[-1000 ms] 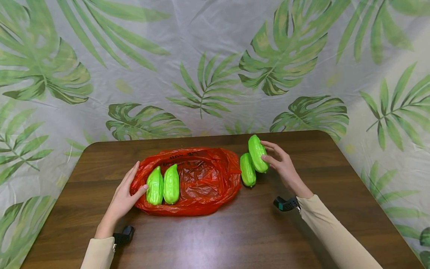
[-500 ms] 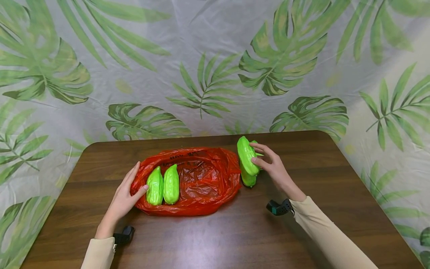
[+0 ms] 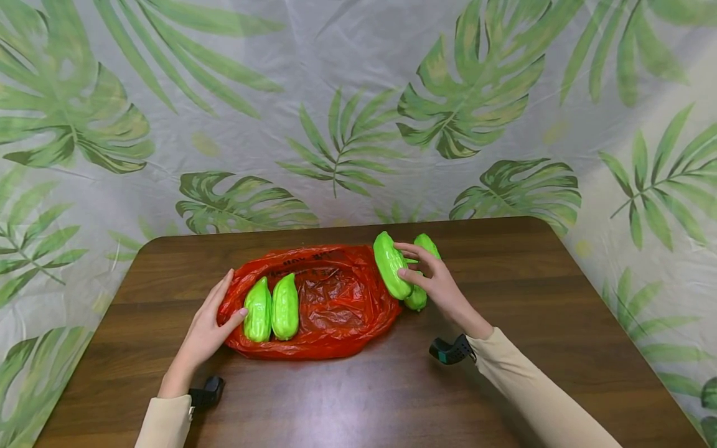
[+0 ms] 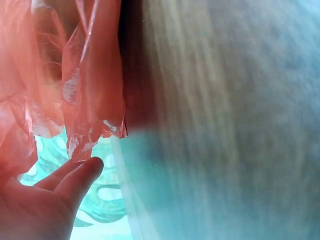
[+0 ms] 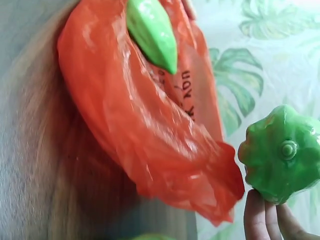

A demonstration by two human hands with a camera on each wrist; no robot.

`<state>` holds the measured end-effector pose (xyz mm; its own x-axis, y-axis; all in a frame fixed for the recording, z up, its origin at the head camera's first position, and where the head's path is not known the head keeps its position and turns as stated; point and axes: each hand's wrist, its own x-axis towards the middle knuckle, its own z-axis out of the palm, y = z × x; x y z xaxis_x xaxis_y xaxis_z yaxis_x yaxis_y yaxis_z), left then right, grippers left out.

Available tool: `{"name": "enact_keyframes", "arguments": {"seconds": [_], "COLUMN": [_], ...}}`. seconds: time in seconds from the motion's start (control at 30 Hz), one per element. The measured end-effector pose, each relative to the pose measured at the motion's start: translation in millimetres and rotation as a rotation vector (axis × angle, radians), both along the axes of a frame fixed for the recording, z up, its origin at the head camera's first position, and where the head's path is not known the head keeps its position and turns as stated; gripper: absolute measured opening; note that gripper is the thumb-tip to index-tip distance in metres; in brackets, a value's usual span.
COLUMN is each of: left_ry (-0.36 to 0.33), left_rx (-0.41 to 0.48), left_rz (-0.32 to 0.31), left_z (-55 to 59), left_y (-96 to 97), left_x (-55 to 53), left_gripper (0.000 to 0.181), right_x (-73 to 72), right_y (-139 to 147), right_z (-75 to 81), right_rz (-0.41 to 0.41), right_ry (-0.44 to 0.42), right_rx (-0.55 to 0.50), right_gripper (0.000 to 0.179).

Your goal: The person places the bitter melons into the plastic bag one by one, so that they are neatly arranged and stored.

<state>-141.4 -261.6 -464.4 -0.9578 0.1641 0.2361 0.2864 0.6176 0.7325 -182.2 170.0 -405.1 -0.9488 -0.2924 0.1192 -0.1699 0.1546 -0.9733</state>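
My right hand (image 3: 428, 280) pinches a ridged bright green fruit (image 3: 389, 266) between thumb and fingers, over the right rim of a red plastic bag (image 3: 336, 305). Its lobed end with a small stem nub faces the right wrist camera. My left hand (image 3: 208, 320) holds the bag's left side, thumb over the rim and fingers outside. The left wrist view shows thin red plastic at its fingertips (image 4: 95, 165). Inside the bag's left half, two similar green fruits (image 3: 257, 311) lie side by side. Two more, a near fruit (image 3: 416, 300) and a far fruit (image 3: 427, 244), are partly hidden behind my right hand.
The bag lies spread with its mouth facing up on a brown wooden table (image 3: 336, 404). Behind the table hangs a pale leaf-print cloth (image 3: 347, 112). A black device is strapped to each wrist, the right device (image 3: 450, 350) hanging low over the tabletop.
My right hand has carried the green fruit leftward, from above the other fruits to the bag's right rim. The far fruit has come into view behind it. My left hand and the bag stay put.
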Motion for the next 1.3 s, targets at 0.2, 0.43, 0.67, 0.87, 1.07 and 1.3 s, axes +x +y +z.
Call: {"name": "enact_keyframes", "arguments": {"seconds": [0.2, 0.43, 0.67, 0.87, 1.07, 1.3], "left_ry": [0.006, 0.001, 0.002, 0.007, 0.007, 0.006], "left_rx": [0.003, 0.002, 0.004, -0.002, -0.001, 0.001], "left_rz": [-0.003, -0.003, -0.002, -0.003, -0.003, -0.004], "left_z": [0.1, 0.3, 0.8, 1.8, 2.2, 2.2], "left_y": [0.0, 0.3, 0.7, 1.5, 1.4, 1.0], "left_x": [-0.3, -0.4, 0.7, 1.4, 1.1, 0.8], "left_gripper": [0.081, 0.081, 0.08, 0.079, 0.08, 0.08], "right_x": [3.6, 7.9, 11.7, 14.1, 17.5, 31.0], "right_y": [-11.8, -25.3, -40.2, -53.2, -66.0, -81.6], "right_z": [-0.2, -0.1, -6.0, -12.3, -12.3, 10.0], "right_rz": [0.034, 0.058, 0.081, 0.098, 0.102, 0.123], "right_ry": [0.015, 0.037, 0.036, 0.054, 0.069, 0.062], "right_rx": [-0.014, -0.012, 0.003, 0.02, 0.041, 0.045], "right_gripper": [0.047, 0.047, 0.046, 0.046, 0.046, 0.046]}}
